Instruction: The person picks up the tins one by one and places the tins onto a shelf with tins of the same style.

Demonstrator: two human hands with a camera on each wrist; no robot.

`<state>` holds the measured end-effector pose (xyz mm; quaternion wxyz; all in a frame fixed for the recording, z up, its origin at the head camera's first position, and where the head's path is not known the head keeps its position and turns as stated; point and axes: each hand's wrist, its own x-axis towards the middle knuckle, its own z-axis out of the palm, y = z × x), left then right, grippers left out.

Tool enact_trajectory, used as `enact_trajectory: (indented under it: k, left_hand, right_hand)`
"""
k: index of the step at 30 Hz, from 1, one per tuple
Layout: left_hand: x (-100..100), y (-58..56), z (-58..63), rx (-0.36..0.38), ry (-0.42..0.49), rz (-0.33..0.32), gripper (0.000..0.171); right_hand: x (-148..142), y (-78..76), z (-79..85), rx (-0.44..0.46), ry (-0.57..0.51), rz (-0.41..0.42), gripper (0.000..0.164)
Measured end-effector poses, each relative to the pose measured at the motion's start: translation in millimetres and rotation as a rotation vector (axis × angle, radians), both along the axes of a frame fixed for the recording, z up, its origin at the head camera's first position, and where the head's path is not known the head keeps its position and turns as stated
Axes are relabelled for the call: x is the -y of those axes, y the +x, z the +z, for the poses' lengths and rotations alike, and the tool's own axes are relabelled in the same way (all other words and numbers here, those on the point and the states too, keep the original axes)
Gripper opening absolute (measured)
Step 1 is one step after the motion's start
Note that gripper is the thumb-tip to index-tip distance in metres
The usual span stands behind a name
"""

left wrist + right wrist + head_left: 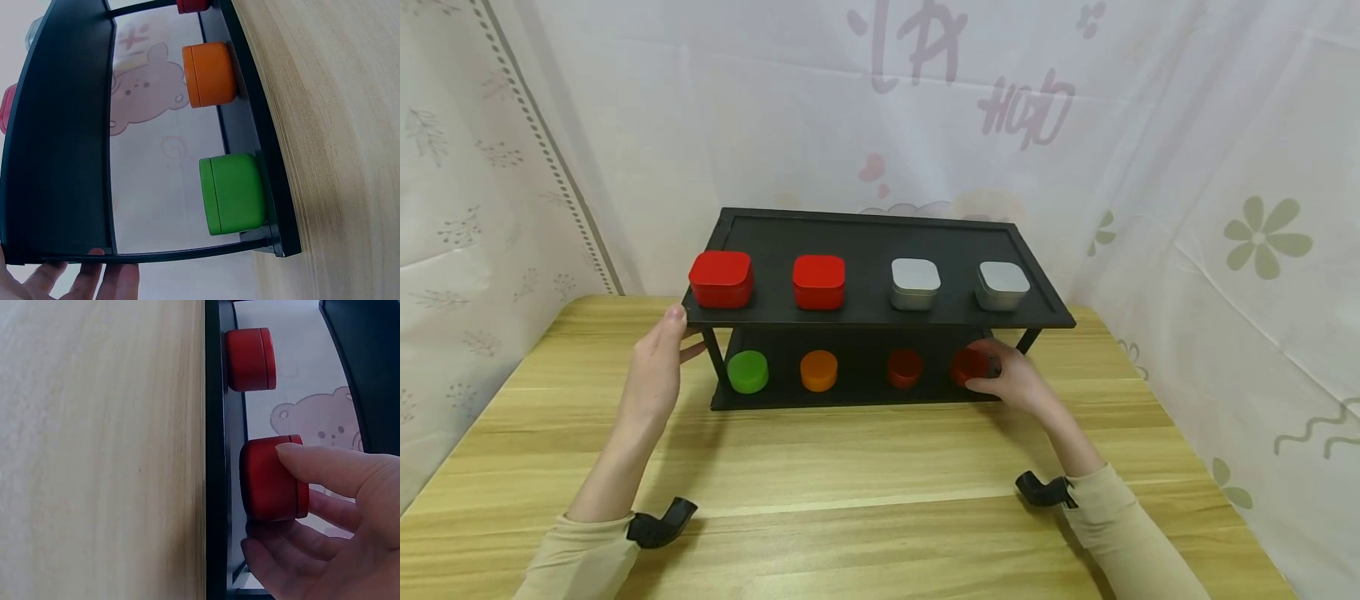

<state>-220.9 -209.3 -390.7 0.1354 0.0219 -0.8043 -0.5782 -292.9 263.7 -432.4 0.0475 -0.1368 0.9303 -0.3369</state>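
A black two-tier rack [872, 242] stands on the table. My left hand [653, 367] holds the left front corner of its upper shelf, with fingertips curled at the side edge in the left wrist view. On the lower shelf, my right hand [1017, 379] grips the rightmost red round tin [272, 481], thumb on one side and fingers around the other. Another red tin [250, 359] sits beside it, apart from the hand. Further left on that shelf are an orange tin [818, 371] and a green tin [747, 372], the green one nearest my left hand.
Two red square tins [721, 279] and two white-lidded square tins [915, 284] stand in a row on the upper shelf. Wooden tabletop [850, 492] extends in front of the rack. A printed white cloth [790, 108] hangs behind and at both sides.
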Motion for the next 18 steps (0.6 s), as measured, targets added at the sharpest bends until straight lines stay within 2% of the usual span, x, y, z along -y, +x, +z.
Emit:
enact_trajectory:
  k: [18]
  left_hand:
    - [0.5, -0.4, -0.6, 0.006, 0.008, -0.002, 0.064]
  right_hand:
    - [-3.7, -5.4, -3.6, 0.008, 0.036, -0.018, 0.056]
